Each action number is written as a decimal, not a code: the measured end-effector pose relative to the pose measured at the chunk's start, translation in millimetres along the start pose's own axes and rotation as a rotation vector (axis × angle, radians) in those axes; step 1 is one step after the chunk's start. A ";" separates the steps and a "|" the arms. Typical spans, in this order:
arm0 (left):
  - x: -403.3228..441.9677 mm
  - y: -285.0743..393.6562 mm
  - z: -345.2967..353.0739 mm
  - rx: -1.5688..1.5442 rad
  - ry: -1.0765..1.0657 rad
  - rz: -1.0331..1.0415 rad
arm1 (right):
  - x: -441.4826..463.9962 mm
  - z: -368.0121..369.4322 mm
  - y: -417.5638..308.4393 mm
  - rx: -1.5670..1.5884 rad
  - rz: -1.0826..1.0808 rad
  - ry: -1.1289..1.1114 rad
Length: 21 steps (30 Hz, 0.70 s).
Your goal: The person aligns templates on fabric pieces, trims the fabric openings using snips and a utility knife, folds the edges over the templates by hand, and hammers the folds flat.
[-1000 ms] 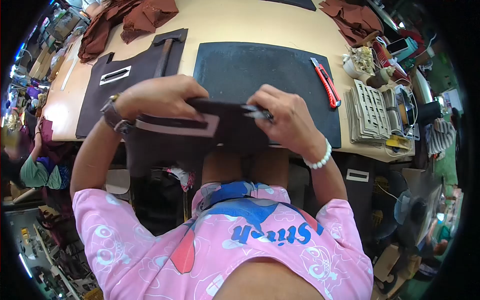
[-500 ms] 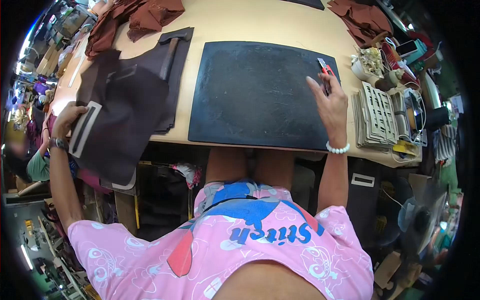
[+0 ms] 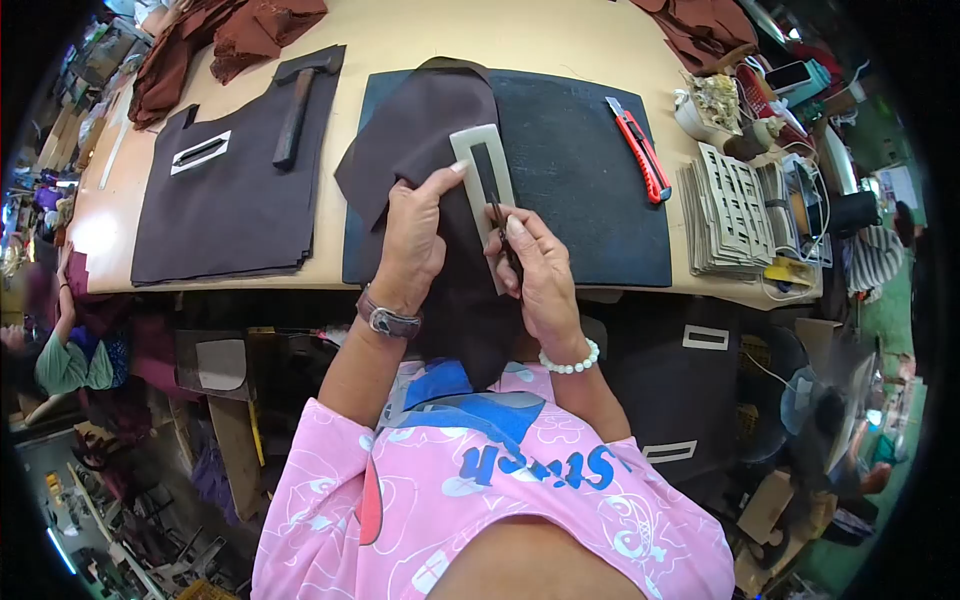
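Left hand (image 3: pixel 412 235) is gathered in a pinch on a dark piece (image 3: pixel 420 120), thumb against the edge of its pale frame (image 3: pixel 477 205), the finger ends hidden; right hand (image 3: pixel 540 265) is closed round a slim dark tool (image 3: pixel 496 208), perhaps snips, its tip within the frame's slot. Half a second ago the dark piece was off to the left and the hands were well apart; now it drapes over the left part of a black board (image 3: pixel 580 170) and hangs past the front edge toward the lap, with both hands met at the frame; that, I judge, puts the work at the slot.

Counting outward: one dark piece, one tool, one black board; one red cutter (image 3: pixel 640 150) on the board's right side; one stack of dark pieces (image 3: pixel 225 235) to the left, bearing one hammer (image 3: pixel 297 110) and showing one framed slot (image 3: pixel 200 152); one pile of pale slotted strips (image 3: pixel 735 215) at right, layers too tight to count; two red-brown heaps (image 3: pixel 235 40) at the far corners of the surface (image 3: pixel 390 40); one phone (image 3: pixel 788 78); below the edge at right, two more pale frames (image 3: pixel 706 338).
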State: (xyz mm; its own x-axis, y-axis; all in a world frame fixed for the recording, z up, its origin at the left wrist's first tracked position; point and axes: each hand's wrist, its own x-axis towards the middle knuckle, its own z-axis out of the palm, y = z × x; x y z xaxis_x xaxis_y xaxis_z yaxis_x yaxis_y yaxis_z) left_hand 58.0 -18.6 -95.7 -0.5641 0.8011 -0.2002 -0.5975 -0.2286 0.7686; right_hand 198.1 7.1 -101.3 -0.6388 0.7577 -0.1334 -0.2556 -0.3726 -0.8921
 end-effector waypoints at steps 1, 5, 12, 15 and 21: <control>-0.9 -2.6 -0.4 0.005 0.008 0.021 | 0.4 -2.3 2.8 0.010 0.005 0.015; -3.9 -5.3 -3.1 0.051 0.023 0.111 | 0.7 -4.5 4.4 0.047 0.026 0.038; -18.1 -1.4 -2.0 0.121 -0.061 0.143 | 2.7 -6.3 -5.6 0.070 0.017 0.018; -22.4 -6.5 -2.5 0.124 -0.040 0.158 | 2.2 -4.3 -6.7 0.095 -0.011 0.015; -29.4 -8.7 -1.5 0.132 -0.047 0.168 | 1.0 0.8 -4.5 0.119 -0.061 0.045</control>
State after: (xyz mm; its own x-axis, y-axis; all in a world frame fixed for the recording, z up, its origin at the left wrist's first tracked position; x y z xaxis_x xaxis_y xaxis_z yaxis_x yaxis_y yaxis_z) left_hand 79.0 -41.0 -97.4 -0.6203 0.7836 -0.0361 -0.4154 -0.2891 0.8625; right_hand 198.1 9.1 -97.0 -0.5870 0.8031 -0.1022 -0.3789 -0.3841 -0.8420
